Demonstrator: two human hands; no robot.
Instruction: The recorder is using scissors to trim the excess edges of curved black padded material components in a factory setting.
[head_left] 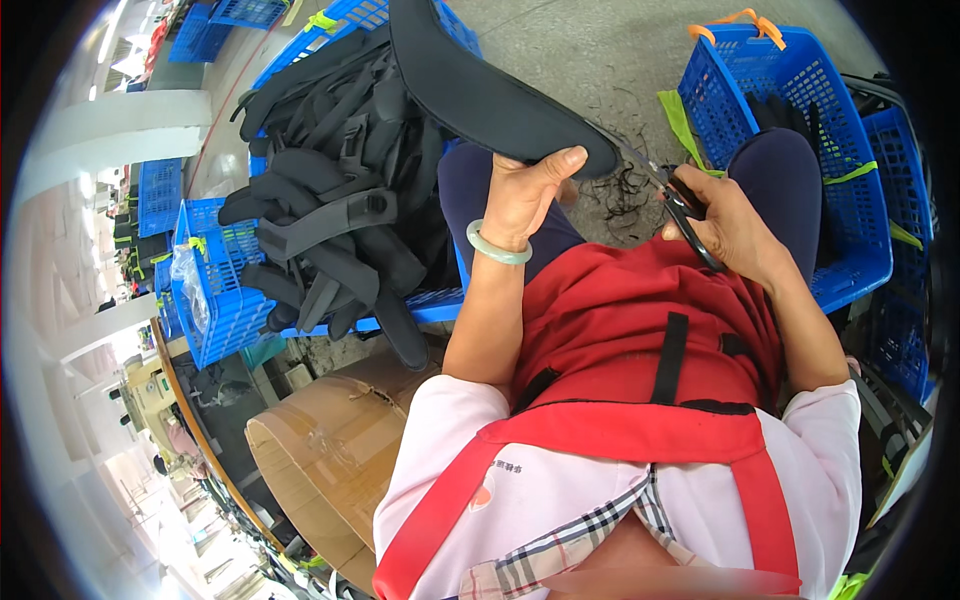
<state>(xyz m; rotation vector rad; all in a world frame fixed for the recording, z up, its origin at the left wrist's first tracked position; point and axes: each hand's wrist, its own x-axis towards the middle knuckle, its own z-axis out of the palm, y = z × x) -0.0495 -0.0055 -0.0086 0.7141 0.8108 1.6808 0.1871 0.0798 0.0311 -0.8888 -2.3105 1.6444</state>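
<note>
Trimming loose threads off a padded black strap (500, 90), by the look of it. Left hand (525, 195) closed on the strap's rounded lower end, thumb on top and fingers underneath, holding it up over the lap, just above the knees. Right hand (730, 225) wrapped around black-handled scissors (680, 205), blades pointing toward the strap's tip and sitting just beside it.

To do this well, in my judgement: keep the strap end pinched firm and steady so the edge stays taut; bring the blades flat along the seam and snip only stray thread, never the binding; keep the left thumb back from the blade tips; turn the strap to check both faces before setting it down.

Counted: one strap in hand, one pair of scissors, one pale green bangle (497, 245) on the left wrist. One heap of finished-looking black straps (340, 200) in the blue crate (225, 310) to the left, too tangled to count singly. At least four blue crates nearby, another blue crate (800, 90) to the right holding a few dark pieces. One scatter of thread clippings (625, 190) on the floor (600, 50) between the knees. One cardboard box (330, 450) at lower left.
</note>
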